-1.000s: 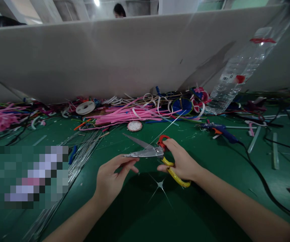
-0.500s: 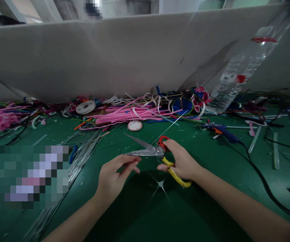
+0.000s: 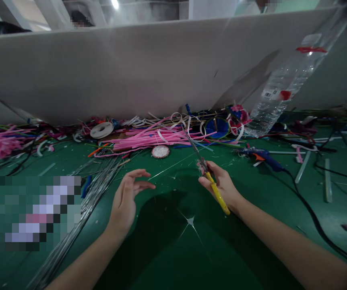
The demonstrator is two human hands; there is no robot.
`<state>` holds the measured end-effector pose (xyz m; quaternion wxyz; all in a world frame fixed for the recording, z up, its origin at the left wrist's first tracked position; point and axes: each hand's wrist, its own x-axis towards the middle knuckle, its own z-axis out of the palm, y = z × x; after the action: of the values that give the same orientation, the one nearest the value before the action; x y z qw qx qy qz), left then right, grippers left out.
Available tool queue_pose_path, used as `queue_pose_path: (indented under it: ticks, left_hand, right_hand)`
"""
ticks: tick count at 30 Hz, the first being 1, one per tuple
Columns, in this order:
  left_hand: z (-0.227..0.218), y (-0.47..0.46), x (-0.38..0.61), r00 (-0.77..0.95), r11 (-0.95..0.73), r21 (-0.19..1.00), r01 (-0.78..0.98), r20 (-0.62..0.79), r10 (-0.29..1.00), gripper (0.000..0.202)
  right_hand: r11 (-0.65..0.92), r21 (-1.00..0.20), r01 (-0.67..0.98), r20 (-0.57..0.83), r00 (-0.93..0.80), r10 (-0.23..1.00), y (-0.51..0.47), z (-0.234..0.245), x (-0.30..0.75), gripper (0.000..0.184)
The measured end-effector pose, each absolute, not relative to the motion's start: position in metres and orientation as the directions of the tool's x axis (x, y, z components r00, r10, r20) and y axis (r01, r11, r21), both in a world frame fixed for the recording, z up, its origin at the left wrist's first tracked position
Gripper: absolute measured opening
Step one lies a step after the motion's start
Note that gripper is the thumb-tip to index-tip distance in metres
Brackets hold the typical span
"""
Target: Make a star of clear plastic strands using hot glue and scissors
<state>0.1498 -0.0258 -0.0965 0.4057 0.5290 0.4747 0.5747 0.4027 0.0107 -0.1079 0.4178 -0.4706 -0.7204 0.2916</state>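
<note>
My right hand (image 3: 223, 183) is wrapped around a pair of scissors (image 3: 217, 195) with yellow handles. Their blades tilt up and away toward the pile at the back and look nearly together. My left hand (image 3: 125, 201) is held over the table with its fingers stretched forward and thumb apart, nothing visible in it. Just beyond its fingertips a thin clear strand (image 3: 170, 167) runs diagonally up to the right; I cannot tell whether it touches them. Between the hands, a star-shaped whitish mark (image 3: 191, 221) shows on the green table (image 3: 173, 257).
Pink stems (image 3: 149, 139), a white spool (image 3: 101, 130) and a small round white-topped item (image 3: 160, 151) lie toward the back panel (image 3: 131, 72). A bundle of thin wires (image 3: 91, 201) is left. On the right are a blue glue gun (image 3: 265, 158) with its cord and a plastic bottle (image 3: 279, 96).
The scissors have swung from pointing left with blades apart to pointing away. My left hand has drawn back from the blades and its fingers have spread. The thin strand now lies further left.
</note>
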Motion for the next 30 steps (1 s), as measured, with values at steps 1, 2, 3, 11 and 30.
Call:
queue_pose_path:
  ticks: [1, 2, 3, 11, 30]
  left_hand:
    - [-0.097, -0.025, 0.15, -0.113, -0.22, 0.975, 0.032, 0.222, 0.968, 0.036]
    - [-0.097, -0.025, 0.15, -0.113, -0.219, 0.975, 0.031, 0.221, 0.969, 0.035]
    - [-0.097, -0.025, 0.15, -0.115, -0.22, 0.975, 0.035, 0.223, 0.968, 0.035]
    - [-0.097, -0.029, 0.15, -0.03, -0.255, 0.959, 0.123, 0.261, 0.965, 0.041]
    - [-0.09, -0.036, 0.145, 0.198, -0.351, 0.721, 0.598, 0.291, 0.936, 0.029]
  right_hand:
    - [0.389, -0.814, 0.431, 0.327, -0.212, 0.921, 0.011, -0.108, 0.402, 0.032]
    - [0.389, -0.815, 0.429, 0.327, -0.215, 0.92, 0.01, -0.108, 0.402, 0.032]
    - [0.389, -0.817, 0.426, 0.326, -0.216, 0.92, 0.01, -0.108, 0.402, 0.032]
    - [0.385, -0.824, 0.416, 0.32, -0.221, 0.921, 0.01, -0.108, 0.403, 0.027]
    - [0.368, -0.451, 0.813, 0.056, -0.386, 0.921, 0.012, -0.077, 0.389, 0.029]
